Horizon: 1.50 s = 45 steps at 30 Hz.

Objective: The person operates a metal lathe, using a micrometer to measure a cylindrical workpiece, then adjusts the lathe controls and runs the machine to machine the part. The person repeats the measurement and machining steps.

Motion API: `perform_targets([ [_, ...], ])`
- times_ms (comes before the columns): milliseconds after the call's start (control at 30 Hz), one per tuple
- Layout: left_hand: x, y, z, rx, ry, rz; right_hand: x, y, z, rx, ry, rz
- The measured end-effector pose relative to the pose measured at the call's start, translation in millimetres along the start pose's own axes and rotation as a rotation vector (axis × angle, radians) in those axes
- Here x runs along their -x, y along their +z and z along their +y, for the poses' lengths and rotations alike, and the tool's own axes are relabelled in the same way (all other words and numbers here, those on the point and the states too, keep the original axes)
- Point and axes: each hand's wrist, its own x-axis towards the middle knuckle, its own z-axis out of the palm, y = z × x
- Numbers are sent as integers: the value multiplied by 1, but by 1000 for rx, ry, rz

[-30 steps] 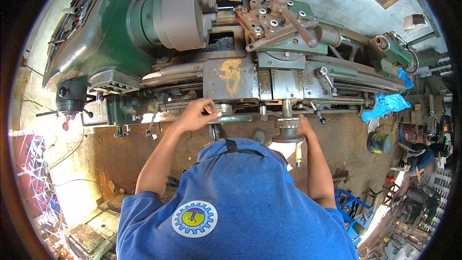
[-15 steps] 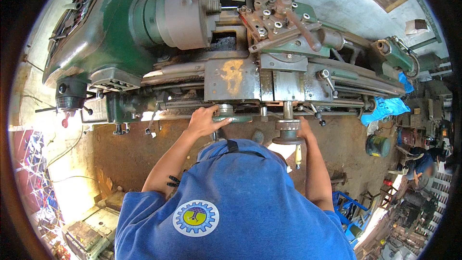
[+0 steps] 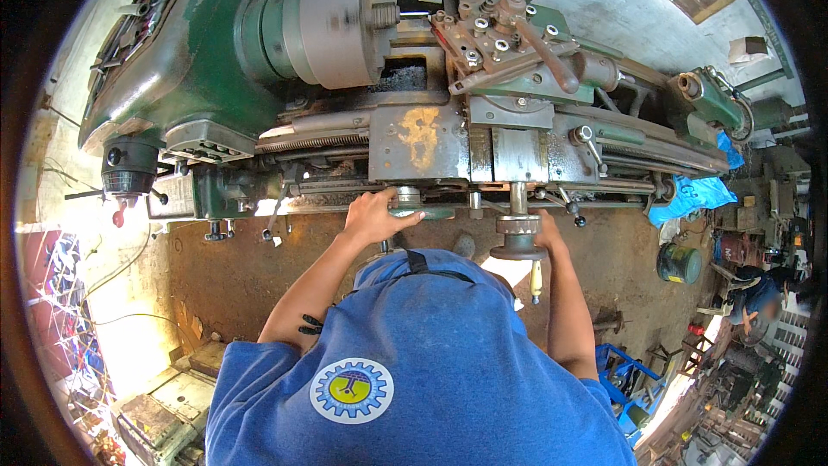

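Note:
At the front of a green metal lathe, my left hand (image 3: pixel 373 217) grips the rim of a green handwheel (image 3: pixel 431 213), its thumb lying along the near side. My right hand (image 3: pixel 548 229) is at the right of the cross-slide dial and crank (image 3: pixel 518 246), which has a pale handle hanging down. That dial hides most of the right fingers, so their grip does not show. Beyond the hands lies the carriage (image 3: pixel 420 142), with worn yellow patches. A tool post (image 3: pixel 509 34) with a long lever sits above it. The large grey chuck (image 3: pixel 336 22) looks smeared at its jaws, with a threaded piece at its centre.
The green headstock (image 3: pixel 185 60) fills the left. A tailstock (image 3: pixel 716 95) stands at the right end, near blue plastic sheeting (image 3: pixel 694 194). A bucket (image 3: pixel 679 263) and blue crate (image 3: pixel 630 380) are on the right. Another person (image 3: pixel 759 298) sits farther off.
The lathe has shifted very slightly rightward in the picture. Both hands keep their places, the left on the handwheel and the right beside the dial.

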Motion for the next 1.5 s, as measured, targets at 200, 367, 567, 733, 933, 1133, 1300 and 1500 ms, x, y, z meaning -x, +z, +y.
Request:
perform_targets([
  [200, 0, -3, 2, -41, -20, -6, 0, -3, -3, -32, 15, -21],
  [367, -1, -2, 1, -27, -9, -16, 5, -10, -16, 0, 32, -15],
  [567, -3, -1, -2, -60, -14, -45, 5, -12, -19, -1, 62, -16],
  [733, -2, 0, -2, -50, -2, -16, 6, -9, -14, 52, 50, 13],
  [933, -1, -1, -1, -72, -3, -8, 5, -8, -14, -6, 25, 19],
  [1133, 0, -3, -2, -19, -6, -31, 7, -10, -16, -7, 24, 10],
  [1300, 1, -1, -4, -26, 10, 19, 6, -4, -8, -33, -31, 45],
  [1500, -2, 3, -8, -8, 18, 24, 9, -10, -22, -30, 44, 24],
])
